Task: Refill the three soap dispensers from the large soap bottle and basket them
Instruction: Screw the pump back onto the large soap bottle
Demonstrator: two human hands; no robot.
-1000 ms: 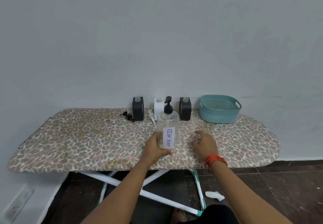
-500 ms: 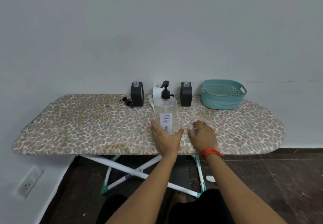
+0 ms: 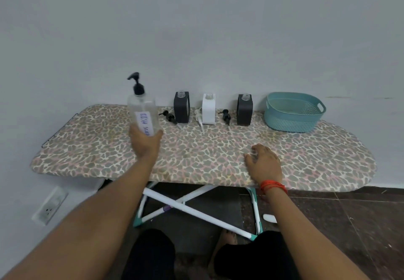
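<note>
"Where is the large soap bottle (image 3: 143, 111) in the head view?"

"The left hand (image 3: 145, 143) holds it upright over the left part of the ironing board (image 3: 98, 148), grip curled round its lower end."

"And the right hand (image 3: 264, 162)?"

"It lies on the near edge, grip spread. At the far edge stand the left dark dispenser (image 3: 181, 110), the white dispenser (image 3: 208, 109) and the right dark dispenser (image 3: 244, 110), and the basket (image 3: 293, 117) is at their right."

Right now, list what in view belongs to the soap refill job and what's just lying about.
For the job:
large soap bottle, gripped by the left hand
left black dispenser, white dispenser, right black dispenser
left black pump, white pump, right black pump, lying loose
teal basket

Lying about:
wall socket
small white object on the floor
</note>
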